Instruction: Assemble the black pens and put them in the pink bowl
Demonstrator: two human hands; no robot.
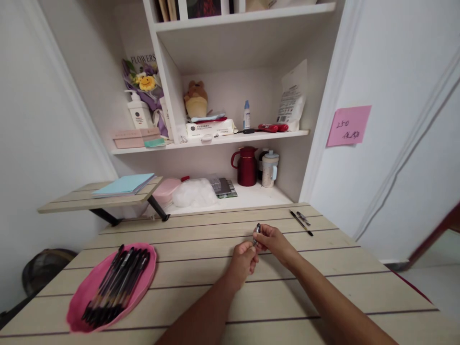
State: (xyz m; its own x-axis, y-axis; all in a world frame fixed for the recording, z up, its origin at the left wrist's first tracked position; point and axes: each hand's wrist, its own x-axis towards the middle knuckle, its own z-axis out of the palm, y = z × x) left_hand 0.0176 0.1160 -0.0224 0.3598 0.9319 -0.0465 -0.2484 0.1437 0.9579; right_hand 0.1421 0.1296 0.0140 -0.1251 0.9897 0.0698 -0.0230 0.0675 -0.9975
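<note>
- slatted wood table: fills near half of scene, light planks w/ dark gaps.
- white shelf unit: far side, behind table, lots of small stuff on it.
- small folding table: far left, blue folders on top.
- pink tray: near left on table, holds a bunch of black pens lying approx parallel.
- left hand: over table centre, fingers curled, gripping lower end of pen piece.
- right hand: just right of it, touching the left hand, fingertips pinching same pen piece nr its top.
- red jug: lower shelf, pale mug just beside it on the right.
- pink sticky note: on wall far right, handwriting on it.
- loose pen: on table far right w/ a thin part beside it, well apart from both hands.
- pen piece itself: small, dark w/ silvery top, roughly upright, held just above table centre btw the two hands; too small to tell more.
</note>
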